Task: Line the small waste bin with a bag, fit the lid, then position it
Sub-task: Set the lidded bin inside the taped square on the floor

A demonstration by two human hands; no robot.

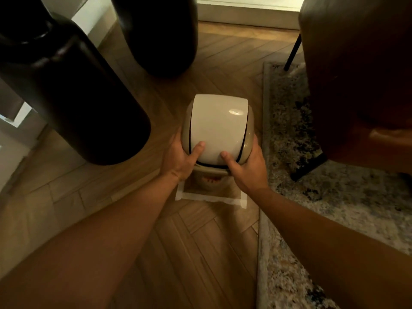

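A small beige waste bin (208, 182) stands on the wooden floor inside a square of white tape (209, 198). Its domed lid (217, 128) with a cream swing flap sits on top. My left hand (180, 156) grips the lid's left side, thumb resting on the flap. My right hand (246, 166) grips the lid's right side, thumb also on the flap. Most of the bin body is hidden under the lid and my hands. No bag edge shows clearly; a faint reddish mark appears on the bin front.
Two tall dark vases (66, 92) (160, 34) stand left and behind the bin. A brown leather chair (361, 74) with black legs stands on a patterned rug (312, 197) right of the bin. Wooden herringbone floor (189, 253) lies in front.
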